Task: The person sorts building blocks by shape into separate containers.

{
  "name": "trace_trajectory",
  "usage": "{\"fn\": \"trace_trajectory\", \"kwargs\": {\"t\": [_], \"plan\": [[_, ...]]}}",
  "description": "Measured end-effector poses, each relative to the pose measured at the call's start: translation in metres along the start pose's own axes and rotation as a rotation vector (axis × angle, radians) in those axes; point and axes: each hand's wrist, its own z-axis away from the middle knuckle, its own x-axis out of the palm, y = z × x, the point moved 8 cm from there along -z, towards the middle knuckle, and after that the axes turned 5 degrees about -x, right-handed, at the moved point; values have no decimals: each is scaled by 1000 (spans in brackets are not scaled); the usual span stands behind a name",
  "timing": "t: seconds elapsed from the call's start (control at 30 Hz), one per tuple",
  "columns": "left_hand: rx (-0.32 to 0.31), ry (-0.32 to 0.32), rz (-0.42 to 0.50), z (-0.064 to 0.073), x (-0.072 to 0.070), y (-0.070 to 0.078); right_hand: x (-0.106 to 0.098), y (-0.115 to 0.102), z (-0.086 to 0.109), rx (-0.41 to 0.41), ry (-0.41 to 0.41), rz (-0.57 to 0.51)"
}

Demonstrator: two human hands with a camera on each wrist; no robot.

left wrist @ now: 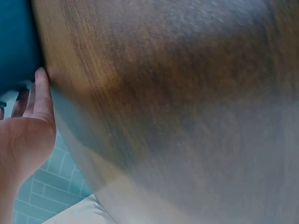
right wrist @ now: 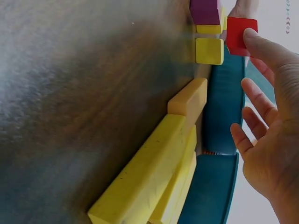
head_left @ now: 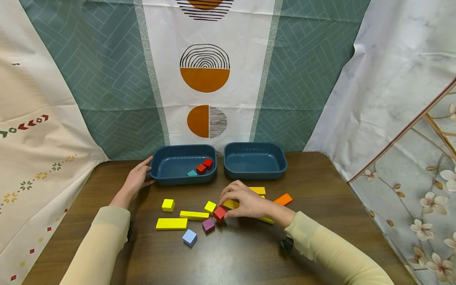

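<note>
My right hand (head_left: pixel 246 201) pinches a red cube (head_left: pixel 219 213) between thumb and fingers, low over the table's middle. In the right wrist view the thumb lies on the face of this red cube (right wrist: pixel 237 35); the other fingers are loosely spread. My left hand (head_left: pixel 137 180) touches the left end of the left blue tray (head_left: pixel 183 181) with fairly straight fingers. Inside that tray lie two red cubes (head_left: pixel 201 169) and a small teal block (head_left: pixel 192 173). Near the held cube sit a purple cube (head_left: pixel 208 225) and a yellow cube (head_left: pixel 210 207).
A second blue tray (head_left: pixel 254 175) stands to the right of the first. Yellow bars (head_left: pixel 171 224), another yellow cube (head_left: pixel 168 205) and a light blue cube (head_left: pixel 190 237) lie left of centre. An orange block (head_left: pixel 283 199) and several yellow bars lie around the right wrist. Curtains hang behind.
</note>
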Motion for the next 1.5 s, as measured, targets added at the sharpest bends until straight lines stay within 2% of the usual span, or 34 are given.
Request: {"fn": "trace_trajectory", "kwargs": {"t": [0.4, 0.77, 1.23, 1.5], "plan": [[-5, 0, 3, 1, 0, 0, -13, 1, -6, 30, 35, -25], [-7, 6, -2, 0, -1, 0, -29, 7, -13, 66, 105, -70], [-10, 1, 1, 0, -1, 0, -45, 8, -25, 46, 154, -71], [-12, 0, 2, 1, -1, 1, -56, 16, -34, 86, 182, -54]]}}
